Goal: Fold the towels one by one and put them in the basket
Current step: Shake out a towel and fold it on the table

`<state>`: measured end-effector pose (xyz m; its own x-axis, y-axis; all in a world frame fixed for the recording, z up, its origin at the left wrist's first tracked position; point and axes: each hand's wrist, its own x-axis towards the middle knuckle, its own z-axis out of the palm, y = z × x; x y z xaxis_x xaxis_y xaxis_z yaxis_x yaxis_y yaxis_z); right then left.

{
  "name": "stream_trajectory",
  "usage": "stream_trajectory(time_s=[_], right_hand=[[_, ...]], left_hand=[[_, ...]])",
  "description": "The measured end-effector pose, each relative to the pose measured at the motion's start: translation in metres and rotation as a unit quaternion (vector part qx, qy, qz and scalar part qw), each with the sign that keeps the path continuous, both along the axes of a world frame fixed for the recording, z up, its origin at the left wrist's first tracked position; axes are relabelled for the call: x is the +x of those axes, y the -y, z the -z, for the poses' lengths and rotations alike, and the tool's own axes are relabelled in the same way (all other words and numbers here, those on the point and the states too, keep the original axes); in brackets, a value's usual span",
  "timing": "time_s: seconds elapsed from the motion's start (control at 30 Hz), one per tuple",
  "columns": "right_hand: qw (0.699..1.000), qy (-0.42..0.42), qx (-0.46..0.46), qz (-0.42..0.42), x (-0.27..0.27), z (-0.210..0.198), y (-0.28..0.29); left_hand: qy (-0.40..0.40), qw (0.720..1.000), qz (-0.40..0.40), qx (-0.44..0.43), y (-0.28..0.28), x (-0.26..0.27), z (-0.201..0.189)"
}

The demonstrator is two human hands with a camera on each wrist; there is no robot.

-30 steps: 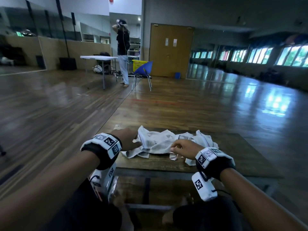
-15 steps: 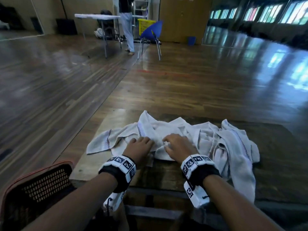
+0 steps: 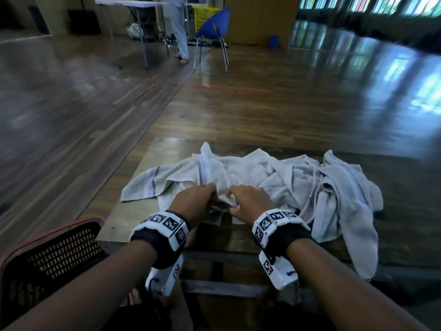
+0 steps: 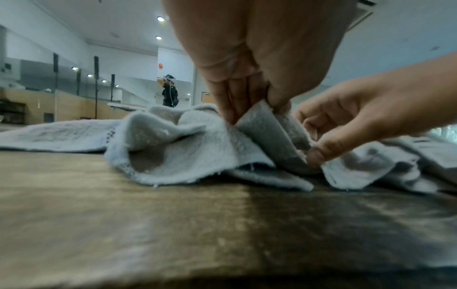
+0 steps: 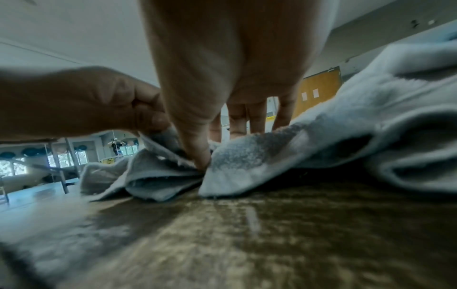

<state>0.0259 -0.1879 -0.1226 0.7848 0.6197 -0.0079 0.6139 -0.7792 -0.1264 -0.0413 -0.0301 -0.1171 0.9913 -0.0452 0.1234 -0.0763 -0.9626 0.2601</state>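
Note:
A heap of crumpled white towels [image 3: 262, 173] lies on a low wooden table [image 3: 148, 158]. My left hand [image 3: 202, 199] pinches a raised fold of the nearest towel [image 4: 259, 125] between thumb and fingers. Close beside it, my right hand [image 3: 248, 201] pinches the same towel's near edge [image 5: 170, 166] against the table. The two hands nearly touch at the heap's near side. A dark mesh basket [image 3: 47, 259] with a red rim stands on the floor at the lower left, beside the table.
One towel [image 3: 346, 235] hangs over the table's front edge at the right. Wooden floor stretches beyond. Far back stand a blue chair [image 3: 212, 27], a white table [image 3: 128, 3], a yellow basket [image 3: 202, 15] and a person's legs [image 3: 179, 32].
My head has tilted down, bringing the basket into view. Both hands have drawn together at the heap's near edge, and my left hand has lifted a fold of towel.

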Motion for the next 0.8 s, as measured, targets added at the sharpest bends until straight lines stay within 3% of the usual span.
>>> stream_trajectory(time_s=[0.13, 0.4, 0.57, 0.8], right_hand=[[0.999, -0.01, 0.036, -0.011, -0.025, -0.026, 0.012], [0.969, 0.015, 0.245, 0.013, -0.062, -0.133, 0.035], [0.959, 0.063, 0.275, 0.006, -0.079, -0.198, 0.051], [0.942, -0.001, 0.336, -0.017, -0.097, -0.262, 0.068]], left_hand=[[0.052, 0.997, 0.004, -0.055, -0.001, -0.028, -0.029], [0.186, 0.978, 0.008, -0.097, 0.004, -0.064, -0.122], [0.291, 0.945, 0.031, -0.149, 0.015, -0.076, -0.179], [0.411, 0.888, 0.042, -0.2, 0.047, -0.089, -0.253]])
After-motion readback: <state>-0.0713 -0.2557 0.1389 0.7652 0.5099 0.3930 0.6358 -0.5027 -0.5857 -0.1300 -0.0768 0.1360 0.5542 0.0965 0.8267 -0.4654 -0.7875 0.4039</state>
